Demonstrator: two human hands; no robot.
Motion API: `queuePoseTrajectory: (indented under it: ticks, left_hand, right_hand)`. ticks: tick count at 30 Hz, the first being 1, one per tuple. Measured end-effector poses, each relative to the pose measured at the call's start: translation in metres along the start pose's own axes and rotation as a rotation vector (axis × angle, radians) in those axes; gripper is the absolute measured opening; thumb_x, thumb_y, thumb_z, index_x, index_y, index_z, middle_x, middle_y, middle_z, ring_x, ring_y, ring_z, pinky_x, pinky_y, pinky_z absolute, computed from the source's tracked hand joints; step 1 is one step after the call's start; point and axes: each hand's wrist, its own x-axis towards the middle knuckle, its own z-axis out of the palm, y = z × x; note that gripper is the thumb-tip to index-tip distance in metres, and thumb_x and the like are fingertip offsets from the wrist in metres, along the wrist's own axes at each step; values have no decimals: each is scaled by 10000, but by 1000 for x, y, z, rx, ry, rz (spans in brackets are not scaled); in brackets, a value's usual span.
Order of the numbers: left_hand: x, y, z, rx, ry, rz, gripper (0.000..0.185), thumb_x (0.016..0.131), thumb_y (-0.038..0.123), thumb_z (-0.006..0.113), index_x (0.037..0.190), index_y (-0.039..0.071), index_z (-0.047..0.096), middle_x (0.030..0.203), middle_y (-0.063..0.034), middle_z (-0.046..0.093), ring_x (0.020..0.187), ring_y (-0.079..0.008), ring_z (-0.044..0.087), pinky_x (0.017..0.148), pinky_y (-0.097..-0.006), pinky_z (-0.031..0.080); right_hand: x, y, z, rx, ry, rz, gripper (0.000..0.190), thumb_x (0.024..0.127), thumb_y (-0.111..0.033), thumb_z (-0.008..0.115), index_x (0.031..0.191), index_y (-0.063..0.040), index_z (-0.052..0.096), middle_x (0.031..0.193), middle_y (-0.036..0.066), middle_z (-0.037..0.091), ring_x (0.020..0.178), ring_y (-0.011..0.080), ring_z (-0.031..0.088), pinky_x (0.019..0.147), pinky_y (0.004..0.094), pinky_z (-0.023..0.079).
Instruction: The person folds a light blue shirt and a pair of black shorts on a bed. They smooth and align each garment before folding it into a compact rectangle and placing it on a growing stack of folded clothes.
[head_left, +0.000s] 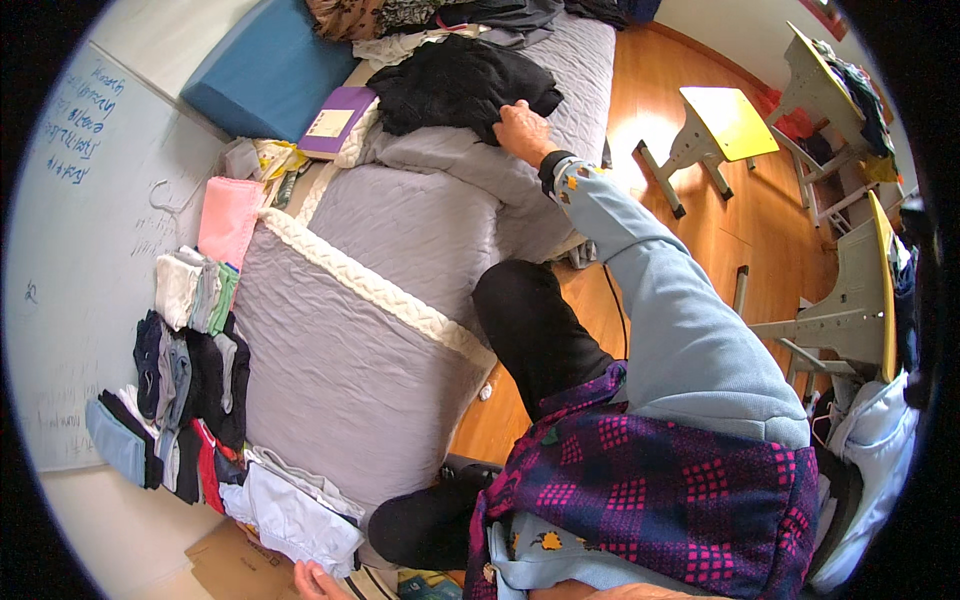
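My right hand (523, 133), in a light blue sleeve, has its fingers curled on the edge of a black garment (457, 86). The garment lies crumpled on the grey quilted bedspread (352, 375). At the lower edge of the view my left hand (319, 581) is partly cut off. Its fingers are at the edge of a folded white garment (296, 510) on a small pile, and I cannot make out whether they grip it.
Folded clothes (199, 360) stand in stacks along the whiteboard (82, 262). A pink folded cloth (229, 217), purple box (337, 124) and blue block (262, 67) are nearby. More clothes lie heaped at the bed's far end. School desks (727, 124) stand on the wooden floor.
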Motion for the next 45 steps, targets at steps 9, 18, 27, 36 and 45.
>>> queuePoseTrajectory:
  ticks: [9,18,27,36,45]
  left_hand:
    - [-35,5,20,-158,-24,65,379,993,226,522,1193,-88,593,1180,-249,629,1053,-345,610,950,-399,459]
    - [-49,4,53,-454,-21,181,327,963,114,523,1216,-89,561,1091,-241,663,996,-294,656,889,-364,504]
    - [-95,27,28,-149,-177,123,277,941,175,570,1110,-28,651,1142,-213,649,1012,-344,608,913,-419,471]
    - [-82,23,80,-421,-200,65,321,916,104,590,1191,-63,595,1008,-202,682,882,-241,655,799,-331,517]
    - [-70,54,85,-421,-246,261,316,891,63,604,1184,-55,595,1020,-229,683,911,-305,675,825,-370,520]
  right_hand:
    - [33,-7,-75,701,152,-178,301,900,-303,607,893,-14,692,861,143,707,769,263,688,686,364,548]
    - [17,0,-60,594,-166,3,395,783,-382,669,797,13,673,758,213,654,778,357,650,749,427,518]
    - [29,-19,14,253,-71,41,456,835,-373,635,904,74,688,960,285,673,962,415,659,867,472,522]
    - [43,-3,7,543,10,142,286,845,-297,656,913,-22,703,871,181,699,838,323,687,769,416,515]
    - [4,-52,-175,1860,-78,-394,86,879,-137,704,929,-67,706,821,-43,640,729,72,567,690,257,471]
